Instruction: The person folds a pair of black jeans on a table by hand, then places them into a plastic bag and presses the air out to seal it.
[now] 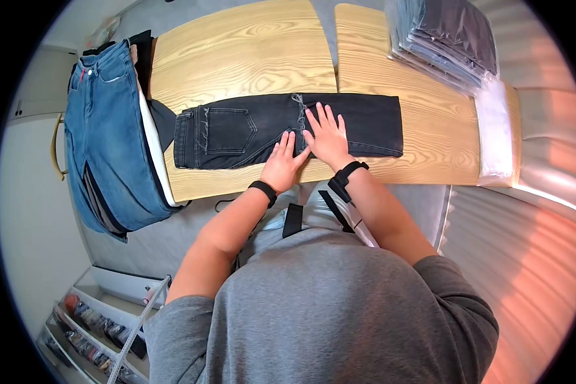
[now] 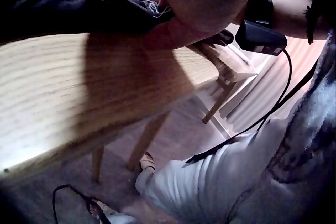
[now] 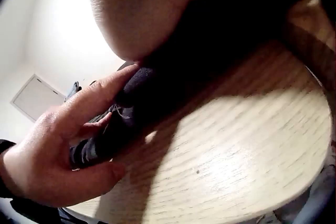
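A folded pair of black jeans [image 1: 275, 121] lies lengthwise on the wooden table, waistband and back pocket at the left, a frayed strip across the middle. My left hand [image 1: 285, 168] rests on its near edge, fingers extended on the cloth. Just right of it, my right hand [image 1: 329, 139] lies flat on the cloth with fingers spread, the two thumbs close together. In the right wrist view the left hand [image 3: 58, 150] has its thumb below the near edge of the black cloth [image 3: 142, 92]. The right hand's fingertips are hidden there.
Blue jeans [image 1: 109, 141] hang over the table's left end with other garments. A stack of bagged garments [image 1: 448, 38] stands at the back right, beside white plastic packaging [image 1: 495, 131]. A gap parts the tabletops at the back. Shelves [image 1: 102, 326] stand at the lower left.
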`<state>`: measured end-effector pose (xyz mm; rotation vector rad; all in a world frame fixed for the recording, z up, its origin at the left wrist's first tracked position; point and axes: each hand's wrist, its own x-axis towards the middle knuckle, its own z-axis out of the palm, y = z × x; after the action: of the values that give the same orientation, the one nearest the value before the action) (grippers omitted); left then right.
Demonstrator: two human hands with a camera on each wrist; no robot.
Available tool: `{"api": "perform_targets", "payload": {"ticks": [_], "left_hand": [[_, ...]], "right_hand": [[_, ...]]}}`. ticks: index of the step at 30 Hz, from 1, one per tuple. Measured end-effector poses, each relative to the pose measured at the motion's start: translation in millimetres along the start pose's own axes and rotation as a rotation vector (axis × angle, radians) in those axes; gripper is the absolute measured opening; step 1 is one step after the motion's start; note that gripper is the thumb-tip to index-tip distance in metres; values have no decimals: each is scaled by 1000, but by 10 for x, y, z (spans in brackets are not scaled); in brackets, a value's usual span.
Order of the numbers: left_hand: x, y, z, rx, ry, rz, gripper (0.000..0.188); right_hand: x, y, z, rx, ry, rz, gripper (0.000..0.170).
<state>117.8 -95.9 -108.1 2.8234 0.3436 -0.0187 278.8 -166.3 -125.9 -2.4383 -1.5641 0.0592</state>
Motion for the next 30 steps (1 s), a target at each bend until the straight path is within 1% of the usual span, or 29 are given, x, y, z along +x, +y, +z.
{"api": "perform_targets", "payload": {"ticks": [3,5,6,7,9,11,13,14,15,17,18,19,21,23,25,27,29,30], "left_hand": [[8,-26,-22,-3,-2,3,60],[-18,-12,-32,-31,3,7,61],[-21,-18,-23,-48,6,7,62],[-29,-18,-6,-51,0,4,62],[-23,-27,6,-19,5,20,65],[-13,-45,4,-19,-9,27,67],[-18,-25,-61,-75,15,28,71],[-37,-16,-94,-94,-35,10,74],[-23,-33,-88,-87,-32,5,74],[-41,-73,-54,-270,40,-22,76],[-47,-107,-98,-348,68,-31,72],[-65,-157,-215,-344,60,-43,72],[-117,-362,-446,-752,231,-305,61],[-373,-806,-559,-383,496,-482,49],[-737,-1297,-618,-82,635,-707,47],[-1073,-1638,-600,147,578,-908,51],[-1303,-2041,-417,-223,498,-1028,60],[-1403,-2280,-235,-504,458,-1034,62]], "right_hand": [[41,6,-92,56,-7,-7,53],[46,33,-118,249,12,58,50],[87,19,-196,264,3,50,51],[70,21,-129,267,-3,51,51],[45,1,-22,7,20,-47,52],[52,0,22,13,19,-29,55],[38,-21,-18,29,10,-23,55],[14,-54,-29,48,46,9,53],[-13,-117,-84,102,84,56,49],[-167,-179,-115,124,77,47,46],[-265,-174,-20,111,22,19,44],[-279,-196,-32,124,15,16,44],[-268,-226,-52,-17,-19,-13,44],[-272,-225,-3,-32,-28,5,44],[-269,-200,12,-31,-24,-10,45],[-267,-197,2,-29,-18,3,45],[-259,-209,-10,-30,-39,2,44],[-253,-213,-14,-29,-30,16,44]]}}
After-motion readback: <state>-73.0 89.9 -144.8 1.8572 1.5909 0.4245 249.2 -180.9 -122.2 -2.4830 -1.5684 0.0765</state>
